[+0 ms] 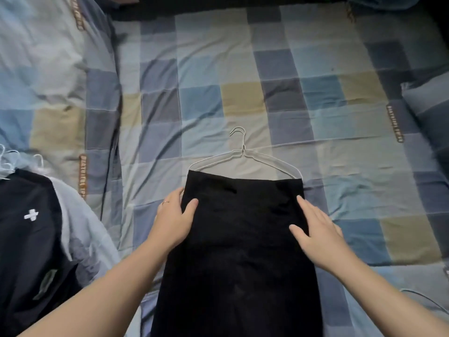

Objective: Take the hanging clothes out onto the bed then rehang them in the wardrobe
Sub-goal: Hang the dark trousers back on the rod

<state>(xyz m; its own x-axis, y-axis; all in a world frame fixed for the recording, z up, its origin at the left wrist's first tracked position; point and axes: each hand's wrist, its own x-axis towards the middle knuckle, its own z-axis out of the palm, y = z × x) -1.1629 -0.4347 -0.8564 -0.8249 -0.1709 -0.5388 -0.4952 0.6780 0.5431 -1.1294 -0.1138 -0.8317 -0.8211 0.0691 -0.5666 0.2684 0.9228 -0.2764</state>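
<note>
Black folded cloth garment (240, 251), on white wire hangers (243, 156) just beyond the fingertips (300, 198), lies on the checked bed sheet (243, 69) under the thumb of the left hand (173, 215) and the straight, flat fingers of the right hand (315, 229); even outward strokes should avoid creases.

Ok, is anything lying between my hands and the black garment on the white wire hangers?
Nothing visible does. Both the left hand and right hand rest directly on the black fabric garment, below the white wire hangers.
</note>
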